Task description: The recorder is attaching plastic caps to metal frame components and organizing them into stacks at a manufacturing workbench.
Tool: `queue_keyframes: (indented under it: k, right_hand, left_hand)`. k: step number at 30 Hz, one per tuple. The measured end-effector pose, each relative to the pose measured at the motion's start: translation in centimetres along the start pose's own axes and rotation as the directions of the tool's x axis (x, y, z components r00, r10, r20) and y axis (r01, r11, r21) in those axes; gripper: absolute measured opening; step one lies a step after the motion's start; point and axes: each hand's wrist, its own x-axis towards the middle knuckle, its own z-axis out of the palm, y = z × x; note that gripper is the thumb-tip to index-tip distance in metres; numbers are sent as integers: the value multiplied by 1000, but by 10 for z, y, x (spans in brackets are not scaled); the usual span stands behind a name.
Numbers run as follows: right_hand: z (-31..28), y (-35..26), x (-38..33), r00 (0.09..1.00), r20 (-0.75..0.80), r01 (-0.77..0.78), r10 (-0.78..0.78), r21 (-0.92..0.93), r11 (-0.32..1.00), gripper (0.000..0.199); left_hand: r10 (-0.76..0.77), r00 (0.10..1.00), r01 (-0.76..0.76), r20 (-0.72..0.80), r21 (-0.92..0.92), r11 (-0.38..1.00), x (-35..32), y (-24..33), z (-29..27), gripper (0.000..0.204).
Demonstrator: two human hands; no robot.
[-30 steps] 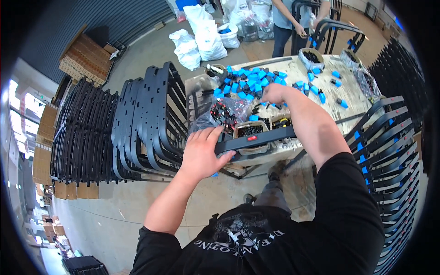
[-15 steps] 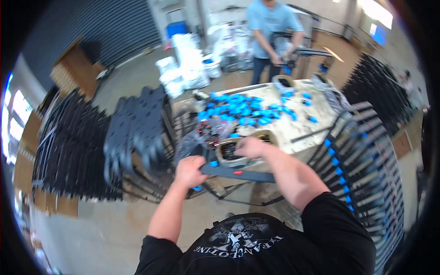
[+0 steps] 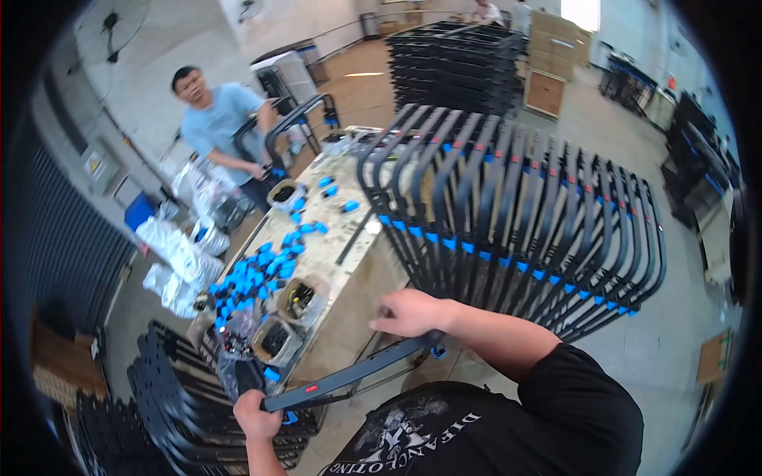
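A black metal tube frame (image 3: 361,373) with a small red insert lies slantwise in front of me, its right end farther from me. My left hand (image 3: 258,416) is wrapped round its left end. Just above its right end hovers my right hand (image 3: 409,313), fingers curled together; anything inside them is too small or hidden to make out. Beyond the frame, on the table's near edge, stand one tub of small black parts (image 3: 274,339) and another tub (image 3: 303,300) with black and yellow parts.
Blue plastic pieces (image 3: 254,278) lie heaped on the worktable (image 3: 337,230). A row of black frames (image 3: 516,198) with blue fittings stands to the right. More black frames (image 3: 171,397) are stacked at lower left. A co-worker (image 3: 226,131) handles another frame across the table.
My right hand has left the tub and come over the frame's right end. The view has turned to the right. My left hand still grips the frame's left end.
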Motion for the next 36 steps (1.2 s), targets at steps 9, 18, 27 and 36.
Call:
queue_keyframes:
  k: [9,18,27,36]
  right_hand:
    - [1,70,-169,818,-441,-73,368,555,829,35]
    - [67,111,-282,158,-826,-71,542,538,840,38]
    - [95,132,-389,-88,-810,-191,579,584,789,41]
    - [137,51,-632,-249,-751,-2,611,631,775,38]
  left_hand:
    - [60,994,-61,94,9,998,23,122,-6,24]
    - [491,769,-217,409,-556,803,57,195,-22,28]
    - [513,707,-96,487,-653,752,-14,244,-6,41]
    - [724,524,95,448,-876,474,-50,398,-39,24]
